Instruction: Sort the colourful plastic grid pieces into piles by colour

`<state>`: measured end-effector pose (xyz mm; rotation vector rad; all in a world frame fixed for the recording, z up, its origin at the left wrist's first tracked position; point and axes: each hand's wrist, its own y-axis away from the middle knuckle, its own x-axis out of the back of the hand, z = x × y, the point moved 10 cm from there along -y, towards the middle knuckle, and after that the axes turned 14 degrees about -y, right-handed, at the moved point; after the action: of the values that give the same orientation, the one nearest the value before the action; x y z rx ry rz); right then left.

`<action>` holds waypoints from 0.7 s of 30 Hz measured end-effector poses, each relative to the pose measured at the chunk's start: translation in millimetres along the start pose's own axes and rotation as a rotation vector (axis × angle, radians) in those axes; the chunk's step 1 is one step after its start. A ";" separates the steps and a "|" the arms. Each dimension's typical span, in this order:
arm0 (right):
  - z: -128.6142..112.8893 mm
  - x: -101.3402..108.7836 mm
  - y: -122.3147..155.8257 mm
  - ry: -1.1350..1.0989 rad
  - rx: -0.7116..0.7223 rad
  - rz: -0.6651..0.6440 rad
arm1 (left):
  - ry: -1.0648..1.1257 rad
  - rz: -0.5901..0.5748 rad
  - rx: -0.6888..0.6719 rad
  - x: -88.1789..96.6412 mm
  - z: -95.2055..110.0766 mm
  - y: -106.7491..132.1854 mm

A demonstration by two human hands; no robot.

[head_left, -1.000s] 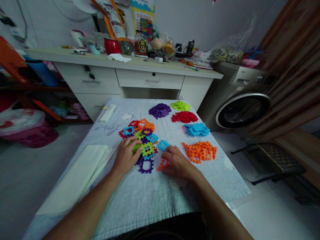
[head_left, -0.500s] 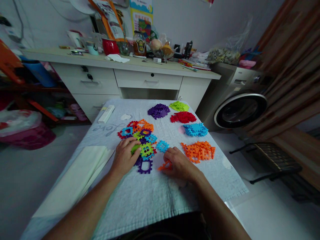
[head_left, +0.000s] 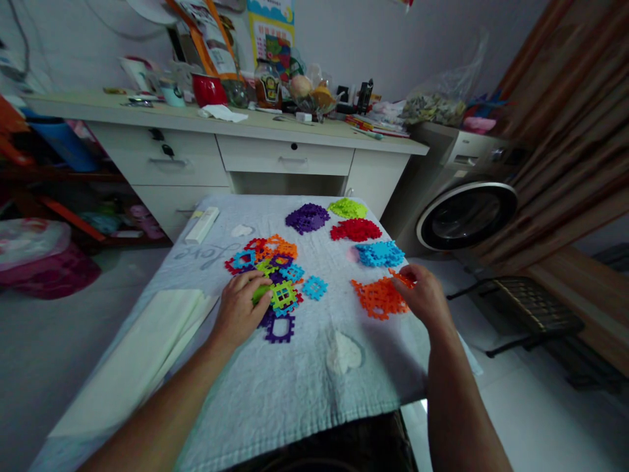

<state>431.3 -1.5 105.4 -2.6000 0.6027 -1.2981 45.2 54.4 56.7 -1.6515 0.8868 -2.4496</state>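
Note:
My left hand point(head_left: 242, 305) rests at the near left of a pile of mixed-colour plastic interlocking tiles point(head_left: 278, 250), its fingers closed on a green interlocking tile point(head_left: 261, 294). Beside its thumb lies a lime tile with a windowed middle point(head_left: 284, 295), and a purple square frame point(head_left: 280, 329) is nearer to me. A single blue tile point(head_left: 315, 287) lies just right of the pile. At the right, my right hand point(head_left: 421, 295) pinches an orange interlocking tile point(head_left: 399, 277) over the far right edge of the orange pile point(head_left: 377, 298); its fingers partly cover the piece.
Blue point(head_left: 381, 254), red point(head_left: 356, 229), lime point(head_left: 348, 208) and purple point(head_left: 307, 218) tile piles stand along the back right. A white box point(head_left: 202, 226) and a folded white cloth point(head_left: 132, 360) lie on the left of the cloth-covered table point(head_left: 314, 400). Behind is a cluttered counter point(head_left: 196, 118); a washing machine point(head_left: 462, 190) stands right.
My right hand has carried the orange tile rightward from beside the mixed pile to the orange pile. My left hand stays at the mixed pile. The view has shifted slightly.

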 end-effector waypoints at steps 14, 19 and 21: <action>50.2 0.0 4.2 0.101 -0.207 -0.024 | -0.007 -0.005 -0.012 -0.6 0.7 -0.8; 50.8 4.7 3.1 0.098 -0.190 -0.011 | 0.004 0.001 -0.016 0.0 1.0 -0.7; 51.0 6.0 3.2 0.103 -0.200 -0.012 | 0.006 0.003 -0.013 0.0 0.8 -0.7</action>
<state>474.2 -8.3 77.9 -2.7090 0.7726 -1.4527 46.1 54.6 57.3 -1.6473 0.9069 -2.4532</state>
